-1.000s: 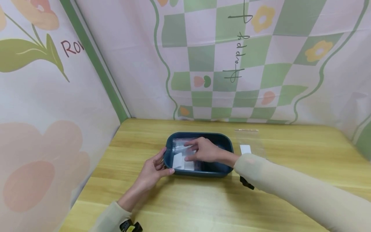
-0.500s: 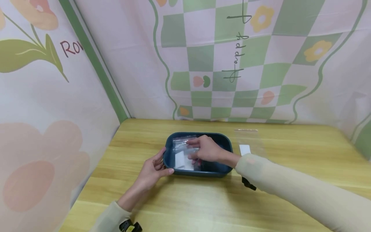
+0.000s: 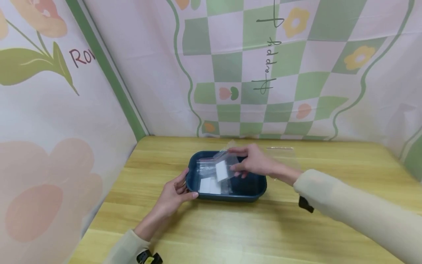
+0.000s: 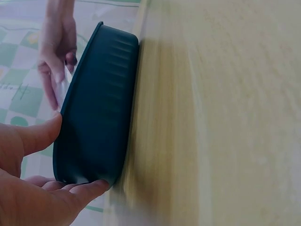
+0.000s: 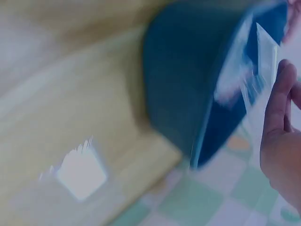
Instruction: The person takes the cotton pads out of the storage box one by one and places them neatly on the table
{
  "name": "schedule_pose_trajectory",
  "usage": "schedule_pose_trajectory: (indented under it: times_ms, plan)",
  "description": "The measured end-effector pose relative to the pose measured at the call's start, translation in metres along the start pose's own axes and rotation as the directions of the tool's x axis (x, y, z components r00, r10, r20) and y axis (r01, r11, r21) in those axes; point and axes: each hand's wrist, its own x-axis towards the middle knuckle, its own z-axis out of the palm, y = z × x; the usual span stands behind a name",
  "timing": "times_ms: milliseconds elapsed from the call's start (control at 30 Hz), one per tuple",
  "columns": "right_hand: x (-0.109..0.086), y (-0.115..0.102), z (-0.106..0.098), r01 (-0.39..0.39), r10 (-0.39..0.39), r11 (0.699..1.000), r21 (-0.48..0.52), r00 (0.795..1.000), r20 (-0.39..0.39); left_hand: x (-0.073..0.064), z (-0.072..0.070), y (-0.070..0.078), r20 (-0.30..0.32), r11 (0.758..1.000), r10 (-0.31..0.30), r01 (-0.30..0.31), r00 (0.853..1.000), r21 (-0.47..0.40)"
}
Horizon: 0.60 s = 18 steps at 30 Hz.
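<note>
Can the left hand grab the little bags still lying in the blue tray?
Probably yes. The left hand already holds the near-left corner of the blue tray, and the clear bags lie just inside that rim with nothing over them. The right hand holds another bag lifted above the tray.

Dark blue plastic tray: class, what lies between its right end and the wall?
In the head view, a clear plastic bag on the wooden table, beyond the dark blue plastic tray.

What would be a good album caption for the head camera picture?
Right hand lifts a clear plastic bag from a dark blue plastic tray steadied by the left hand.
</note>
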Motion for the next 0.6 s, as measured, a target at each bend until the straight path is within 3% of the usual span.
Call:
schedule_pose_trajectory:
  times_ms: [300,600]
  plan:
    - [-0.044,0.0,-0.08,-0.014,0.009,0.999,-0.036,0.99,-0.143,0.0,0.002,0.0,-0.02,1.0,-0.011,0.011,1.0,0.007]
    - [-0.084,0.057,-0.142,-0.086,0.073,0.995,-0.056,0.975,-0.208,-0.001,0.003,0.001,-0.027,1.0,-0.001,0.002,1.0,0.02]
